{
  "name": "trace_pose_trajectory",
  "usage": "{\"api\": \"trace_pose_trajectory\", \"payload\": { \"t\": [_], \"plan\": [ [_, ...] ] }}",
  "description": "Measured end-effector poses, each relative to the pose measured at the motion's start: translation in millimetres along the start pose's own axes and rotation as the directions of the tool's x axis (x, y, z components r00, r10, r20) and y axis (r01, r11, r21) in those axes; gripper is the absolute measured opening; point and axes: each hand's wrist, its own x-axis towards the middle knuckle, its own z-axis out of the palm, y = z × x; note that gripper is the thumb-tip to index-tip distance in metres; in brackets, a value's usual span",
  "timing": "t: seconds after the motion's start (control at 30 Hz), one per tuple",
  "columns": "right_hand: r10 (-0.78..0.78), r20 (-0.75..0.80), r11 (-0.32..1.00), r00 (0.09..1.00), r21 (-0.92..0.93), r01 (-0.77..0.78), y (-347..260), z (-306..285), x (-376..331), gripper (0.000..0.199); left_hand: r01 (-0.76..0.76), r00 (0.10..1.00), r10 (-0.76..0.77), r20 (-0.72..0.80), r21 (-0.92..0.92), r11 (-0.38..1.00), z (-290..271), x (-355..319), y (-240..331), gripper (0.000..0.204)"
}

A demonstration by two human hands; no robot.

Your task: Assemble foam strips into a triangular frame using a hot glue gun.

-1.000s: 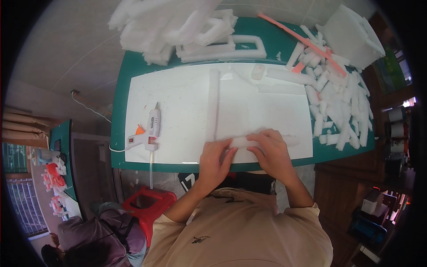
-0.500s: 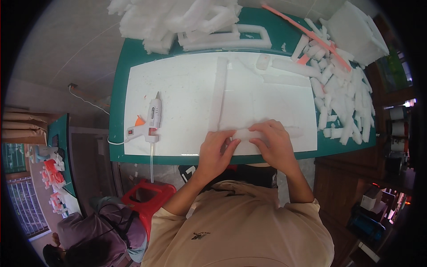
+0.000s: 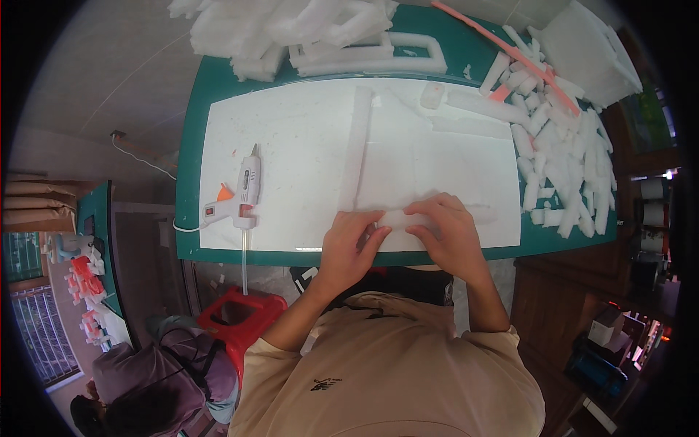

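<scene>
My left hand and my right hand press side by side on a white foam strip that lies along the near edge of a large white foam sheet. Fingers of both hands curl over the strip and hold it down. A second long foam strip stands glued upright across the sheet, running away from my hands. A white glue gun with an orange trigger lies on the sheet to the left of my left hand, its clear glue stick hanging over the table edge.
The green table carries heaps of white foam offcuts at the back and many short foam pieces on the right. An orange strip lies at the back right. A red stool and another person are at lower left.
Both hands have stayed on the near foam strip, shifting only slightly. The view has tilted a little, so the table sits lower in the picture.
</scene>
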Motion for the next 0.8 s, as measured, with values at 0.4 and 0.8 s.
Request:
{"api": "trace_pose_trajectory", "payload": {
  "t": [0.4,0.8],
  "plan": [
    [-0.069,0.003,0.998,0.998,0.009,0.069,5.6,1.3,-0.8,0.023,-0.011,1.0,0.011,0.015,0.0,1.0,-1.0,0.1,-0.9,0.022],
    [-0.035,0.04,0.999,0.999,-0.012,0.036,8.5,2.3,-1.2,0.02,-0.044,0.999,0.044,0.031,0.025,0.999,-1.6,1.6,-1.1,0.023]
  ]
}}
